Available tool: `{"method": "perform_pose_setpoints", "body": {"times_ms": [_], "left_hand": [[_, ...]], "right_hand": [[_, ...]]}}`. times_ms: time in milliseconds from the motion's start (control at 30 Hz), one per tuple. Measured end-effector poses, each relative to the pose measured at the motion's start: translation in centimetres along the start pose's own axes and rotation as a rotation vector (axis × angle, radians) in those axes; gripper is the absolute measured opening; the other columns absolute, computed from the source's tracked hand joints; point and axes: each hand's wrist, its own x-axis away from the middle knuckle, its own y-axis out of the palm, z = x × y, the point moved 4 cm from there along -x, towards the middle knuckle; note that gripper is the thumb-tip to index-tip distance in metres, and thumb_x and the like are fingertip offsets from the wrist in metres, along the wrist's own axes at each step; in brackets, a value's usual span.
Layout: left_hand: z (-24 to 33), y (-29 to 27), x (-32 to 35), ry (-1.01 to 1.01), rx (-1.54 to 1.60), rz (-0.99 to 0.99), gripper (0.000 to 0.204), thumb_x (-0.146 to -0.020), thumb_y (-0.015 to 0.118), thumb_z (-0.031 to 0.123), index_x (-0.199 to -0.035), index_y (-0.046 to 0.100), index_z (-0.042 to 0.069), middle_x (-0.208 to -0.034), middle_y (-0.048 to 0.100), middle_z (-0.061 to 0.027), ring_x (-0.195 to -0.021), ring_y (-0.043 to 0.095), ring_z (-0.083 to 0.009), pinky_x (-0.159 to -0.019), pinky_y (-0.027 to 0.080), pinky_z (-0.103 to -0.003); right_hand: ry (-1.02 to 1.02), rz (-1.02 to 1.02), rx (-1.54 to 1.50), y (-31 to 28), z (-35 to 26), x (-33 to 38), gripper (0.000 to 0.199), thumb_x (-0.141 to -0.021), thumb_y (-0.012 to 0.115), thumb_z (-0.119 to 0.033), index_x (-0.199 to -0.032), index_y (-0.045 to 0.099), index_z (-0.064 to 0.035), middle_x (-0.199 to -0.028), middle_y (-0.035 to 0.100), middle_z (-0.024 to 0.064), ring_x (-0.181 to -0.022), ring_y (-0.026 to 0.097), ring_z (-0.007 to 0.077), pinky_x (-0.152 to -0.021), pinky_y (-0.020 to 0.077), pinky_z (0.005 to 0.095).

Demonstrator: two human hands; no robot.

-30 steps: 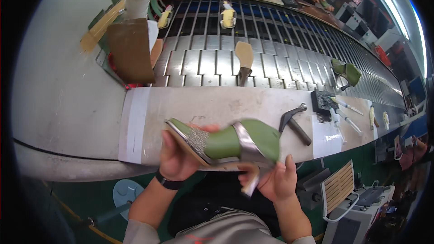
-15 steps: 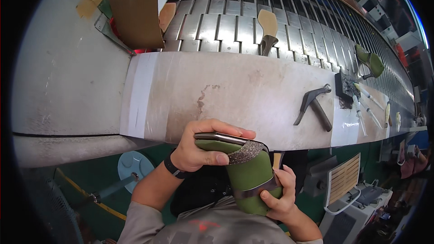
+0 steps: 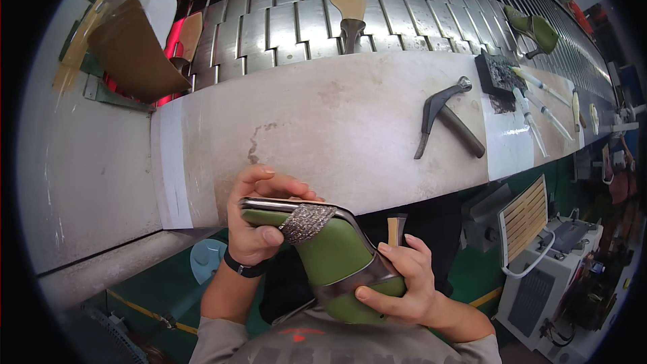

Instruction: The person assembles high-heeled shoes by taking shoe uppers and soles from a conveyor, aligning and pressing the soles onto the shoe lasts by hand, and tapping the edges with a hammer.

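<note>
A green high-heeled shoe (image 3: 333,256) with a glittery grey strap and a metallic sole edge is held in front of my body, below the workbench edge. My left hand (image 3: 259,219) grips its toe end, thumb pressed on the glittery strap. My right hand (image 3: 404,286) wraps around its rear part near the brown band; the heel sticks up just above my fingers.
A pale workbench (image 3: 350,114) carries a hammer (image 3: 445,118), a dark glue block (image 3: 499,74) and several brushes (image 3: 539,111). Behind it a slatted conveyor (image 3: 404,13) bears a tan sole with heel (image 3: 349,10) and another green shoe (image 3: 536,27). Brown leather (image 3: 135,54) lies far left.
The shoe has come down from over the bench toward my lap and been turned over; my view has tilted down. Both hands kept hold of it.
</note>
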Motion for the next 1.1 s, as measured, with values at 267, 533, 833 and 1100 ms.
{"method": "perform_pose_setpoints", "body": {"times_ms": [267, 533, 833, 1100], "left_hand": [[-0.2, -0.1, -0.4, -0.098, 0.081, 0.09, 0.082, -0.08, 0.099, 0.024, -0.143, 0.049, 0.007, -0.133, 0.068, -0.023, -0.126, 0.07, -0.0358, -0.11, 0.056, -0.066], [2.4, 3.1, -4.9, -0.116, -0.132, 0.18, 0.083, -0.092, 0.088, 0.034, -0.152, 0.044, -0.003, -0.141, 0.066, -0.0231, -0.13, 0.068, -0.0331, -0.113, 0.054, -0.048], [-2.3, 1.6, -7.0, -0.201, -0.717, 0.113, 0.021, -0.109, 0.064, 0.018, -0.117, 0.068, -0.001, -0.115, 0.076, -0.0136, -0.101, 0.074, -0.0209, -0.085, 0.061, -0.034], [0.5, 0.1, -10.0, -0.252, -0.51, 0.262, 0.031, -0.111, 0.063, 0.025, -0.133, 0.062, 0.003, -0.123, 0.072, -0.0133, -0.106, 0.071, -0.0228, -0.088, 0.059, -0.036]], "right_hand": [[-0.037, 0.06, 0.088, 0.0, 0.6, -1.5, 0.054, -0.08, 0.085, -0.02, -0.128, 0.079, -0.0418, -0.137, 0.065, 0.0158, -0.113, 0.069, 0.0226, -0.113, 0.0449, 0.0489], [0.637, 0.067, -0.927, -1.7, 5.1, -4.4, 0.08, -0.092, 0.086, -0.027, -0.154, 0.048, 0.0084, -0.146, 0.062, 0.0267, -0.128, 0.067, 0.0413, -0.111, 0.0533, 0.0501], [0.548, 0.723, -0.661, -5.0, 23.8, -25.7, 0.052, -0.101, 0.075, -0.023, -0.143, 0.061, 0.0027, -0.131, 0.073, 0.0174, -0.12, 0.069, 0.0266, -0.107, 0.0521, 0.0388], [0.518, 0.712, 0.202, -4.0, 27.4, -27.0, 0.073, -0.094, 0.072, -0.024, -0.159, 0.046, -0.0017, -0.155, 0.05, 0.0357, -0.142, 0.049, 0.0526, -0.121, 0.0398, 0.0537]]}}
